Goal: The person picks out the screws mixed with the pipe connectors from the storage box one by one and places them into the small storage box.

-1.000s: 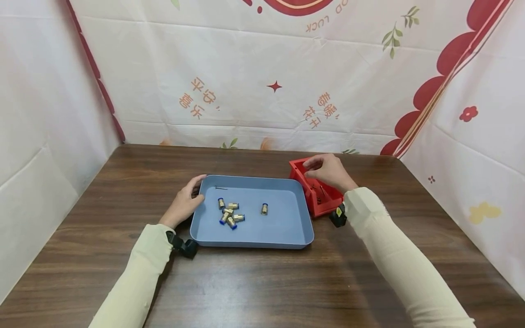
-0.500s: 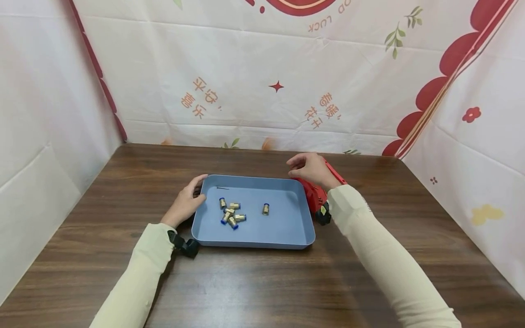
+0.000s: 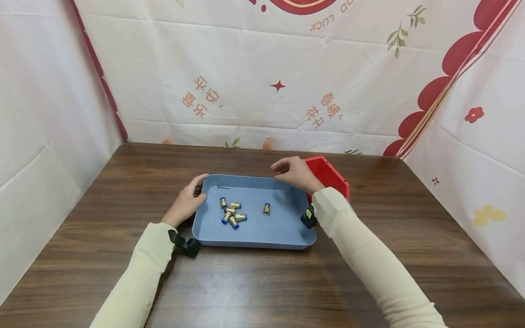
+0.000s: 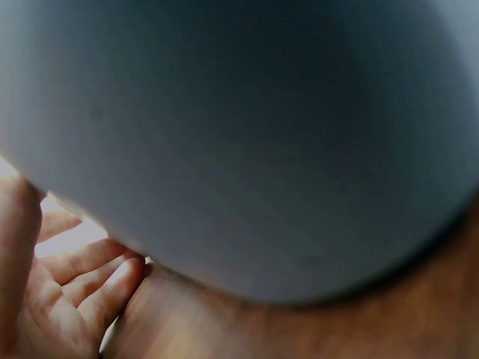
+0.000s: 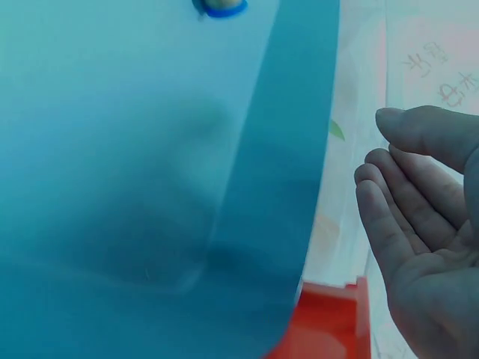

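Observation:
My left hand (image 3: pixel 185 202) holds the left side of the blue-grey tray (image 3: pixel 283 228), its thumb over the rim and its fingers at the outer wall. In the left wrist view the fingers (image 4: pixel 93 280) lie against that wall. Inside the tray, several brass push-in fittings with blue collars (image 3: pixel 233 222) cluster at the left. One fitting (image 3: pixel 266 209) stands apart near the middle, and a screw (image 3: pixel 223 187) lies near the back edge. My right hand (image 3: pixel 296 174) hovers over the tray's back right corner. In the right wrist view I see nothing between its loosely bent fingers (image 5: pixel 385 217).
A red bin (image 3: pixel 328 175) stands against the right of the tray, partly hidden by the right hand and forearm. Both rest on a dark wooden table (image 3: pixel 197 291). White printed cloth (image 3: pixel 246 68) hangs behind and at the sides.
My right hand has moved left, from above the red bin to above the tray's back right corner. My left hand keeps its place on the tray, and the fittings have not moved.

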A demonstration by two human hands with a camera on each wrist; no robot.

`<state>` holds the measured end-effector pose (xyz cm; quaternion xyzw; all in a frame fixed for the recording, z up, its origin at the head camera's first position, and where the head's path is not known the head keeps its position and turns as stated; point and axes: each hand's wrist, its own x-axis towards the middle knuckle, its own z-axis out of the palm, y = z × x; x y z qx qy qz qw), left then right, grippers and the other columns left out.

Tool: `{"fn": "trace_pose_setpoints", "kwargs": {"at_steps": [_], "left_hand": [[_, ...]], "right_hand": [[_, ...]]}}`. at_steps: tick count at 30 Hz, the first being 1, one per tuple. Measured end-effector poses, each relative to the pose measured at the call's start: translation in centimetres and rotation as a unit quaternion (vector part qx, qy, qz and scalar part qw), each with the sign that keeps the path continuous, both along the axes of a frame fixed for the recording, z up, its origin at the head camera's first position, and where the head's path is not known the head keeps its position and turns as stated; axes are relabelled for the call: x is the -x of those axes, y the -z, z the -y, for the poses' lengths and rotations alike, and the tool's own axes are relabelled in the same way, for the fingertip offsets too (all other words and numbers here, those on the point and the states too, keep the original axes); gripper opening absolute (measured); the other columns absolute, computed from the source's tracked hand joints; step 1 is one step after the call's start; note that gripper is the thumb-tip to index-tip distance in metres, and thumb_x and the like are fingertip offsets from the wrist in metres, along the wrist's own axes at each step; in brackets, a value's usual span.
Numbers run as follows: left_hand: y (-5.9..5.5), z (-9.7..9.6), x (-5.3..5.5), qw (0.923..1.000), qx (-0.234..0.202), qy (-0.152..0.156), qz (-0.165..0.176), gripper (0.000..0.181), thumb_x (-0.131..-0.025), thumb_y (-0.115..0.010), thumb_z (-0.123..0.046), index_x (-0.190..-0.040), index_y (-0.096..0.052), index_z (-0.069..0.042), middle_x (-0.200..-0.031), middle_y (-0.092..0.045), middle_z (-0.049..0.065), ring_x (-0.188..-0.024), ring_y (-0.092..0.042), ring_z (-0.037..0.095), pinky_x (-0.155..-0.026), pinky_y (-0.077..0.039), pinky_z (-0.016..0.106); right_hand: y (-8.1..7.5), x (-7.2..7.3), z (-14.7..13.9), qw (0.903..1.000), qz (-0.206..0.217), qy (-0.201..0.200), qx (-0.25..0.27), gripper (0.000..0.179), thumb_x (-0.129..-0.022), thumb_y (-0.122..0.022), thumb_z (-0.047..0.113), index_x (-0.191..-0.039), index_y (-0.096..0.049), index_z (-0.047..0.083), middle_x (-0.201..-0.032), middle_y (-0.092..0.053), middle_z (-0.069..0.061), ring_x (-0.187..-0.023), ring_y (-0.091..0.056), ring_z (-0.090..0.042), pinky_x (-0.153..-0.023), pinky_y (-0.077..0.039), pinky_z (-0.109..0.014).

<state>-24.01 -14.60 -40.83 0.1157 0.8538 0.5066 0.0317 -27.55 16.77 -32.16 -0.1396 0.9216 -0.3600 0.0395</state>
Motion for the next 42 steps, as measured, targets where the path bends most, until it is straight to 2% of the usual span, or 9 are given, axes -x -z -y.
{"fn": "trace_pose_setpoints", "kwargs": {"at_steps": [12,15,25,33,42], "left_hand": [[0.2,0.1,0.1,1.0000,0.003,-0.004,0.002,0.060,-0.093,-0.044,-0.010,-0.151,-0.027,-0.016,-0.147,-0.037,0.020,-0.130,-0.042,0.037,-0.104,-0.037,0.054],[0.1,0.1,0.1,1.0000,0.003,-0.005,0.001,0.060,-0.093,-0.044,-0.011,-0.151,-0.027,-0.016,-0.147,-0.037,0.020,-0.130,-0.042,0.037,-0.104,-0.037,0.054],[0.0,0.3,0.1,1.0000,0.004,-0.006,0.003,0.060,-0.093,-0.044,-0.011,-0.151,-0.028,-0.016,-0.148,-0.036,0.020,-0.131,-0.041,0.038,-0.105,-0.036,0.055],[0.0,0.3,0.1,1.0000,0.000,-0.006,0.001,0.060,-0.093,-0.045,-0.011,-0.150,-0.028,-0.015,-0.147,-0.037,0.020,-0.130,-0.042,0.038,-0.104,-0.037,0.055],[-0.1,0.1,0.1,1.0000,0.000,-0.003,-0.001,0.060,-0.092,-0.045,-0.010,-0.150,-0.029,-0.015,-0.146,-0.038,0.020,-0.130,-0.043,0.037,-0.104,-0.037,0.054]], "right_hand": [[2.0,0.2,2.9,0.9991,0.003,-0.042,-0.006,0.031,-0.082,-0.071,0.004,-0.112,-0.068,-0.002,-0.110,-0.068,-0.019,-0.094,-0.065,-0.025,-0.087,-0.054,-0.036],[2.2,0.1,3.5,0.9988,0.000,-0.048,-0.012,0.031,-0.082,-0.070,0.004,-0.112,-0.068,-0.001,-0.109,-0.069,-0.018,-0.096,-0.066,-0.025,-0.087,-0.054,-0.036],[2.6,0.1,5.3,0.9968,0.045,-0.064,-0.017,0.037,-0.082,-0.071,0.005,-0.118,-0.067,0.003,-0.118,-0.067,-0.013,-0.109,-0.064,-0.025,-0.094,-0.051,-0.035],[3.3,0.0,6.4,0.9945,0.056,-0.086,-0.020,0.041,-0.081,-0.071,0.004,-0.121,-0.065,0.003,-0.122,-0.066,-0.012,-0.112,-0.063,-0.024,-0.096,-0.050,-0.035],[3.7,0.0,8.1,0.9929,0.069,-0.092,-0.027,0.043,-0.082,-0.071,0.005,-0.124,-0.064,0.006,-0.127,-0.063,-0.009,-0.116,-0.060,-0.022,-0.099,-0.048,-0.035]]}}
